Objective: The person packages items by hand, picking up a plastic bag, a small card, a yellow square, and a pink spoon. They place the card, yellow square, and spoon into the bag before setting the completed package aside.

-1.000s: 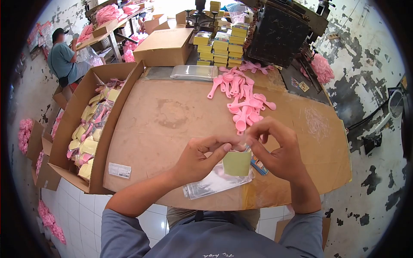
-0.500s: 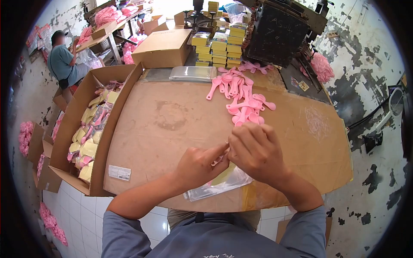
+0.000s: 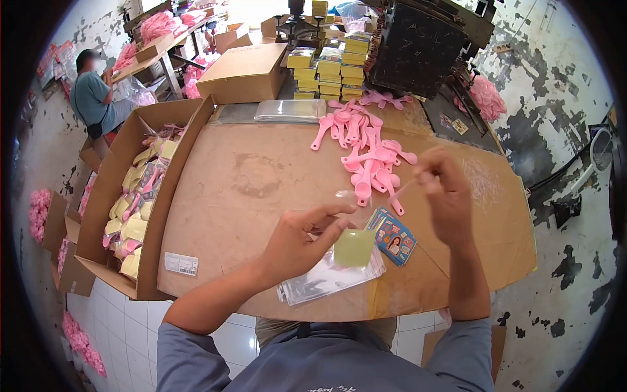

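Observation:
My left hand [image 3: 304, 242] pinches a clear plastic bag [image 3: 345, 196] by thumb and fingers, with a pale yellow-green card [image 3: 354, 248] inside its lower part. To the right, my right hand [image 3: 446, 186] is raised above the cardboard, slightly blurred, fingers closed on a thin pale strip [image 3: 403, 191]. Beneath the held bag lies a stack of flat clear bags [image 3: 326, 281]. Just right of it rests a small stack of blue printed cards [image 3: 395, 238]. Pink plastic spoons [image 3: 366, 160] are heaped beyond my hands.
An open carton [image 3: 140, 202] of filled bags stands left. At the back are a plastic-wrapped stack [image 3: 290, 110], a closed box [image 3: 238, 68], piles of yellow-edged cards [image 3: 330, 68] and a black machine [image 3: 415, 52]. Loose clear strips [image 3: 483, 183] lie right. Another person [image 3: 98, 98] sits far left.
My right hand has swung away from my left, up and to the right, with a thin strip. The bag with the card now shows in my left hand, and the blue cards are uncovered.

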The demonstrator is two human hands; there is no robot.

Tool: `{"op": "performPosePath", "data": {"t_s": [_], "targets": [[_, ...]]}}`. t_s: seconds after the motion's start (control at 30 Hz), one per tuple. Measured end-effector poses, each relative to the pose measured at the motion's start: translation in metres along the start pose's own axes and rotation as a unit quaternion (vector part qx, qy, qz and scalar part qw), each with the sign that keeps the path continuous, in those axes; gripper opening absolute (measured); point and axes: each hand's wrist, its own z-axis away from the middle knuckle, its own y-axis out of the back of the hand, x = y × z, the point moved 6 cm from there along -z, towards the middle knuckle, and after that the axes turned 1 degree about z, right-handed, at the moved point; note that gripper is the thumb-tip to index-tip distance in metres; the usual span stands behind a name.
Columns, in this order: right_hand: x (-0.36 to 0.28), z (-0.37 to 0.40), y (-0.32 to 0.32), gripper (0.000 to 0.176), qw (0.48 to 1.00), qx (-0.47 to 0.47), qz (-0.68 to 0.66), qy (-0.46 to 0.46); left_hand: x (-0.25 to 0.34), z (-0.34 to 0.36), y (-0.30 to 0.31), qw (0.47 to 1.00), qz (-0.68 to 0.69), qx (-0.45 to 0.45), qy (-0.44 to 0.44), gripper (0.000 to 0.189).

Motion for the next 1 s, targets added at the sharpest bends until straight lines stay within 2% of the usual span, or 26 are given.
{"op": "performPosePath", "data": {"t_s": [0.03, 0.1, 0.17, 0.23, 0.27, 0.33, 0.4, 0.47, 0.57, 0.63, 0.67, 0.7, 0.77, 0.87, 0.97, 1.0], "targets": [[0.011, 0.003, 0.015, 0.003, 0.993, -0.008, -0.096, -0.067, -0.007, -0.001, 0.002, 0.999, 0.041, 0.005, 0.025, 0.026], [0.026, 0.013, 0.061, 0.005, 0.963, -0.109, -0.214, -0.124, -0.014, -0.001, 0.006, 0.995, 0.086, 0.013, 0.055, 0.026], [0.051, 0.019, 0.115, 0.012, 0.899, -0.183, -0.387, -0.090, -0.016, -0.002, 0.009, 0.993, 0.100, 0.020, 0.065, 0.028], [0.121, 0.025, 0.176, 0.017, 0.967, -0.022, -0.197, -0.159, -0.013, -0.004, 0.008, 0.987, 0.151, 0.024, 0.057, 0.031], [0.142, 0.029, 0.194, 0.020, 0.976, 0.059, -0.096, -0.188, -0.011, -0.005, 0.007, 0.983, 0.176, 0.026, 0.052, 0.033], [0.141, 0.034, 0.195, 0.025, 0.977, 0.091, 0.145, -0.127, -0.010, -0.004, 0.007, 0.986, 0.153, 0.038, 0.058, 0.037], [0.130, 0.046, 0.185, 0.029, 0.917, 0.119, 0.375, -0.058, -0.010, -0.006, 0.009, 0.990, 0.126, 0.043, 0.056, 0.040], [0.115, 0.052, 0.166, 0.034, 0.801, 0.135, 0.583, 0.015, -0.012, -0.006, 0.010, 0.993, 0.098, 0.046, 0.050, 0.039], [0.074, 0.036, 0.111, 0.035, 0.937, 0.100, 0.335, -0.004, -0.020, -0.008, 0.011, 0.988, 0.123, 0.064, 0.066, 0.037], [0.045, 0.033, 0.056, 0.036, 0.965, -0.034, 0.259, 0.006, -0.019, -0.008, 0.012, 0.992, 0.098, 0.065, 0.054, 0.037], [0.038, 0.034, 0.028, 0.036, 0.982, -0.097, 0.159, -0.017, -0.018, -0.007, 0.012, 0.993, 0.086, 0.066, 0.049, 0.037], [0.031, 0.037, 0.002, 0.037, 0.985, -0.158, 0.055, -0.040, -0.018, -0.006, 0.012, 0.993, 0.085, 0.073, 0.037, 0.037], [0.018, 0.042, -0.039, 0.040, 0.975, -0.219, -0.010, -0.031, -0.018, -0.006, 0.010, 0.993, 0.084, 0.086, 0.012, 0.036], [0.023, 0.040, -0.068, 0.040, 0.960, -0.271, -0.027, -0.066, -0.016, -0.005, 0.012, 0.991, 0.096, 0.098, 0.003, 0.035], [0.048, 0.044, -0.077, 0.034, 0.938, -0.250, -0.190, -0.149, -0.022, -0.005, 0.020, 0.988, 0.118, 0.086, 0.051, 0.036], [0.049, 0.043, -0.076, 0.032, 0.932, -0.249, -0.209, -0.161, -0.023, -0.006, 0.022, 0.988, 0.121, 0.085, 0.038, 0.036]]}}
